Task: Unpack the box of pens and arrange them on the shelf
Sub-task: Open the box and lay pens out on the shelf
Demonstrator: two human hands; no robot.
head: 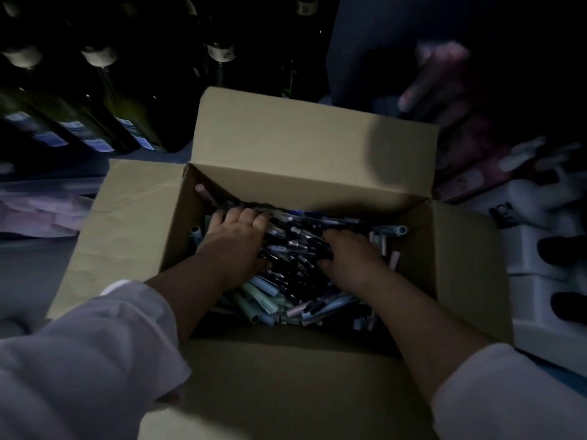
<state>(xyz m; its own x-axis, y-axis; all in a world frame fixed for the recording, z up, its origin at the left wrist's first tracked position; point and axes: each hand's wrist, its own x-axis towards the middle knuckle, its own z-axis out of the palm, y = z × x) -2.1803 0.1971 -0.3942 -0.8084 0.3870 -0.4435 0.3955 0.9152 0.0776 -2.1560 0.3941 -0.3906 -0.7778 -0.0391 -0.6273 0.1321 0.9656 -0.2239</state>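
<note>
Pens (295, 274): loose, heaped without order inside open cardboard box (317, 160), all four flaps folded outward. Mixed stock: dark barrels with clear sections at centre, pale green and light blue barrels toward near side. No bundling or inner packaging visible.

Handling judgement: individually light, rigid, smooth plastic; likely slippery against one another, prone to rolling and spilling from a loose handful. Caps and clips possibly detachable under sideways pull. Not fragile in ordinary handling.

Left hand (238, 239): palm down on heap at far left of box, fingers curled over several dark pens; grip narrow, apparently closing on a cluster, firm hold not confirmed. Right hand (349, 252): palm down at right of heap, fingers tucked among pens; grip state not determinable, fingertips hidden.

Recommended hold: gather barrels parallel, clamp at mid-length with both hands pressing inward, lift as one bundle. Avoid lifting by caps or clips. Keep handfuls modest to limit slippage.

Surroundings: dim lighting; dark bottles (104, 100) beyond box at far left; white rack (533, 255) at right. Destination shelf not identifiable with certainty.
</note>
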